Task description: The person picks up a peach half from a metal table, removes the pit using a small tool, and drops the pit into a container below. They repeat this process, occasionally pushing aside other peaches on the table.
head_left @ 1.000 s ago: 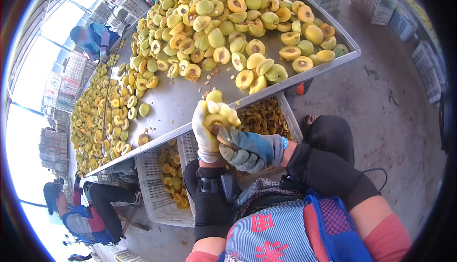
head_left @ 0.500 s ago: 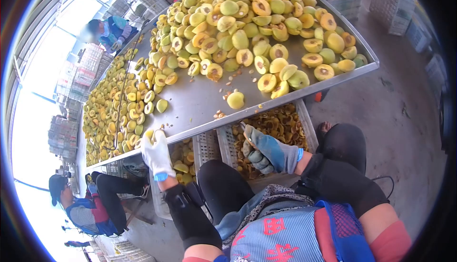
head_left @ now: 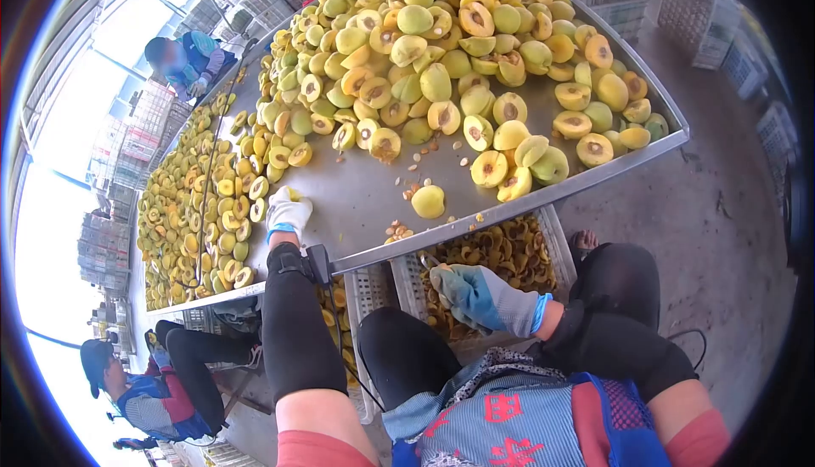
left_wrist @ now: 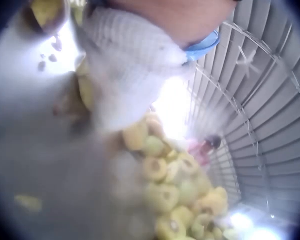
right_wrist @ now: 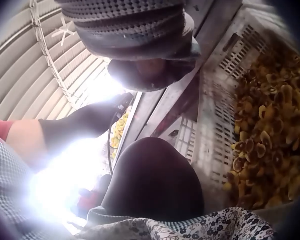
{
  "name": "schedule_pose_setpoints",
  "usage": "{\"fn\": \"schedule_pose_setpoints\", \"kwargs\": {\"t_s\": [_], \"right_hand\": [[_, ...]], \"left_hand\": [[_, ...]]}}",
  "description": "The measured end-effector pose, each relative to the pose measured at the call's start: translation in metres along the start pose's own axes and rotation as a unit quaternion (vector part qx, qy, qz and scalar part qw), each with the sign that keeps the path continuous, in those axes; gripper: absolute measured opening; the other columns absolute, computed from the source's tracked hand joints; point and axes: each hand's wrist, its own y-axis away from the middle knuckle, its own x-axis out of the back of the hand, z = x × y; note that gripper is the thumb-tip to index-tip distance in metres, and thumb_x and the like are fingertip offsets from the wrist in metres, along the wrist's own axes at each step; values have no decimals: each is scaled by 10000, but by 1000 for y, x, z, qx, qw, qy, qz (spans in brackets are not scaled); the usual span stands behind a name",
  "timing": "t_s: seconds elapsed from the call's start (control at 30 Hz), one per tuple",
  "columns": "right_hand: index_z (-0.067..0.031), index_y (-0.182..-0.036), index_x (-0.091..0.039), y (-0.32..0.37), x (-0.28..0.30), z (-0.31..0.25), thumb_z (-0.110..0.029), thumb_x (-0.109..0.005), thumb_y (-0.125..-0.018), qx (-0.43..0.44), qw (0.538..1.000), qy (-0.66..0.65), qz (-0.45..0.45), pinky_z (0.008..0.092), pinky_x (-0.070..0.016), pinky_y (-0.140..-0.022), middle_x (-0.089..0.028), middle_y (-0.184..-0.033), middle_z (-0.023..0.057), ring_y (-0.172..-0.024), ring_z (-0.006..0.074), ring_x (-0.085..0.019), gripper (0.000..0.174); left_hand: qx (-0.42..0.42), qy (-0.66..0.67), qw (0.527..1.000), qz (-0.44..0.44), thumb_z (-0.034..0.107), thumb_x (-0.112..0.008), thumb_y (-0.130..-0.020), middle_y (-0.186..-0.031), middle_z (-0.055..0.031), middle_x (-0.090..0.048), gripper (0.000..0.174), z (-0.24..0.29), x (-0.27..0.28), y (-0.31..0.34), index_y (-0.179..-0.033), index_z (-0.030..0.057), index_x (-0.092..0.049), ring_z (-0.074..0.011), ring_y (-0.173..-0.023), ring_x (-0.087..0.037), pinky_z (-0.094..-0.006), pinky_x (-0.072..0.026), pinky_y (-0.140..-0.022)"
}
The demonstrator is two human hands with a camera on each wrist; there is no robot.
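Observation:
My left hand [head_left: 289, 212], in a white glove with yellowish fingertips, reaches over the metal table [head_left: 348, 187] beside halved yellow-green stone fruit [head_left: 257, 210]. In the left wrist view a yellow patch shows beside the white glove [left_wrist: 125, 65]; I cannot tell whether it is fruit in the fingers. Lower down, my right hand [head_left: 486, 297], in a blue-grey glove, grips a small hand tool with a thin metal end [head_left: 429, 259]. It is above a white crate [head_left: 556, 242] of fruit pieces. One rounded yellow fruit [head_left: 429, 201] sits near the table's front edge.
A large heap of halved fruit [head_left: 433, 81] covers the far part of the table, and loose pits [head_left: 397, 231] lie near its raised rim. My knee [head_left: 407, 357] is beside the crates. Other people [head_left: 182, 59] work around the table; stacked crates [head_left: 692, 13] stand beyond.
My hands were together at a fruit half; they have parted. The left went left, then forward over the table. The right stays low with the tool. A rounded fruit now shows on the table.

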Motion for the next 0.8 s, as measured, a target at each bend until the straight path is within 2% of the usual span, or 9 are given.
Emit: {"fn": "schedule_pose_setpoints", "kwargs": {"t_s": [0.03,0.13,0.23,0.4,0.43,0.5,0.6,0.77,0.8], "right_hand": [[-20,-1079,-653,-2,-2,2,-451,-511,-1051,18,1000,19,9,247,-455,-592,-604,-783,7,-661,71,-488,454],[16,-1147,-650,-7,-7,4,-372,-531,-1060,76,995,58,35,261,-481,-706,-648,-857,23,-779,74,-505,415],[17,-1141,-648,-9,-9,-3,-304,-538,-1063,150,985,62,64,247,-481,-722,-656,-879,14,-809,65,-517,348],[16,-1122,-648,-12,-9,-18,-249,-544,-1062,237,958,124,104,213,-477,-717,-655,-882,-20,-821,38,-531,291],[37,-1157,-653,-11,-11,-22,-323,-579,-1045,242,957,113,110,308,-505,-739,-677,-870,66,-806,92,-501,385],[38,-1159,-654,-9,-9,-28,-352,-576,-1042,240,954,132,119,314,-505,-739,-670,-845,82,-803,93,-503,414],[38,-1161,-656,-7,-4,-26,-387,-568,-1039,231,955,135,125,322,-508,-746,-677,-836,116,-805,95,-519,451],[35,-1155,-662,-5,-4,-21,-401,-570,-1035,220,960,122,123,324,-517,-786,-717,-907,150,-855,100,-582,461],[34,-1161,-662,-6,-4,-19,-400,-571,-1035,208,963,119,119,321,-519,-799,-724,-932,147,-874,102,-592,461]], "left_hand": [[-24,-16,999,27,352,-733,-797,-982,-137,-697,346,10,1,7,-1020,96,-666,-287,-901,-683,-387,-540,-857],[-27,157,987,-16,341,-736,-811,-892,-96,-693,310,39,13,39,-997,105,-659,-222,-809,-683,-366,-546,-747],[-6,508,852,-123,375,-671,-939,-936,-42,-684,396,75,42,97,-1235,127,-585,-148,-773,-680,-243,-485,-592],[-138,682,679,-234,393,-598,-981,-1151,-90,-659,591,125,56,188,-1447,54,-465,-169,-913,-666,-277,-531,-749],[-136,696,661,-244,400,-579,-989,-1152,-94,-660,585,136,56,202,-1437,41,-473,-172,-933,-661,-277,-529,-764],[-132,722,625,-264,415,-542,-1003,-1155,-101,-660,579,156,52,224,-1418,14,-489,-178,-975,-651,-277,-525,-795],[-170,715,638,-229,427,-499,-1018,-1144,-103,-660,549,172,43,239,-1359,-1,-548,-182,-939,-646,-278,-518,-801],[-286,482,827,46,209,-442,-1037,-1126,-182,-663,294,187,27,255,-1122,-14,-613,-242,-937,-653,-336,-529,-869],[-216,574,790,11,210,-442,-1036,-1110,-180,-668,296,193,26,260,-1119,-14,-617,-240,-923,-655,-337,-533,-858]]}}
